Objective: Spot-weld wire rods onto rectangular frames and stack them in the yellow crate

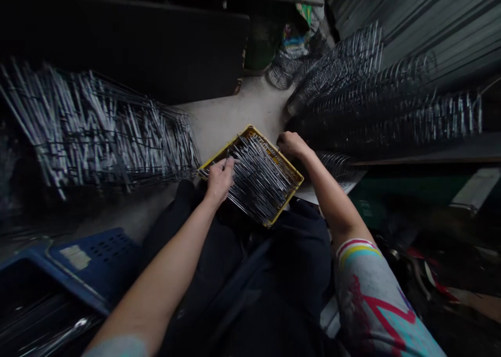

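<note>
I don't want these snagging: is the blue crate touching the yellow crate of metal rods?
Apart. The head view shows the person's left leg between the blue crate at lower left and the yellow crate.

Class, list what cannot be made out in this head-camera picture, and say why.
Head view throughout:
Yellow crate: metal rods cover most of its bottom.
Right hand: the hand itself hides its fingertips and any grip.
Left hand: blur leaves unclear whether it pinches a rod.
Blue basket: cut off by the left edge.
Green panel: its pale marks are too small to read.
</note>
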The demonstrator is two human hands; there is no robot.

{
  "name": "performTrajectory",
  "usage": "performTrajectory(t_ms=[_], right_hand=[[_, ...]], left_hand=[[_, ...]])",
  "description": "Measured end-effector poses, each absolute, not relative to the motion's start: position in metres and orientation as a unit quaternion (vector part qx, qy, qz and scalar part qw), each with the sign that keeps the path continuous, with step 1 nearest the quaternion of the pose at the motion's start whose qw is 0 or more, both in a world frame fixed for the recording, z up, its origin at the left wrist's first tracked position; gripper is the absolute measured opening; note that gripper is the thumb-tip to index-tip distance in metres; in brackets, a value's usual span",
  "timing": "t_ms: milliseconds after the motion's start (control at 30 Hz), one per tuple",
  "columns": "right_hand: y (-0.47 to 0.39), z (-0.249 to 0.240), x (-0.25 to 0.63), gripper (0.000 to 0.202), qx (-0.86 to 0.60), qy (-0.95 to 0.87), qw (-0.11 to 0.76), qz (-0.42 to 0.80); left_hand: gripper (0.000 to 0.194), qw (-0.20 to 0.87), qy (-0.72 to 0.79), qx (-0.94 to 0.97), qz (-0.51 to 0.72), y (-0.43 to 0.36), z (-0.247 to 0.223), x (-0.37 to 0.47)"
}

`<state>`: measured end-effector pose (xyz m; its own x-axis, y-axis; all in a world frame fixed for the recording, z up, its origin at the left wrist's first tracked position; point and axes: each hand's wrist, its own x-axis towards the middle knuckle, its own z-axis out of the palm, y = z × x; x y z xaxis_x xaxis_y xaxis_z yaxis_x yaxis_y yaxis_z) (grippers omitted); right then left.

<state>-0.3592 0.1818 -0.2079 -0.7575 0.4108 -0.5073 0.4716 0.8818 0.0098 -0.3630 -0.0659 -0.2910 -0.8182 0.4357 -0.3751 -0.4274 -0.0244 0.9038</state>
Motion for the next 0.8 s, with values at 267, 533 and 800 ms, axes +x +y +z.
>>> performTrajectory(t_ms=[267,533,800], right_hand=[[0.082,-0.197,-0.323,0.026,0.088,0.968,0.143,-0.185],[0.122,-0.205,-0.278,0.038,0.188,0.906,0.024,-0.377],[0.121,-0.276,-0.223,0.034,0.280,0.918,0.210,-0.187]], left_hand=[[0.017,0.256,0.672,0.198,0.667,-0.026,-0.312,-0.343],[0.035,0.264,0.674,0.087,0.685,-0.009,-0.304,-0.342],[0.044,0.304,0.636,0.014,0.709,-0.007,-0.295,-0.344]])
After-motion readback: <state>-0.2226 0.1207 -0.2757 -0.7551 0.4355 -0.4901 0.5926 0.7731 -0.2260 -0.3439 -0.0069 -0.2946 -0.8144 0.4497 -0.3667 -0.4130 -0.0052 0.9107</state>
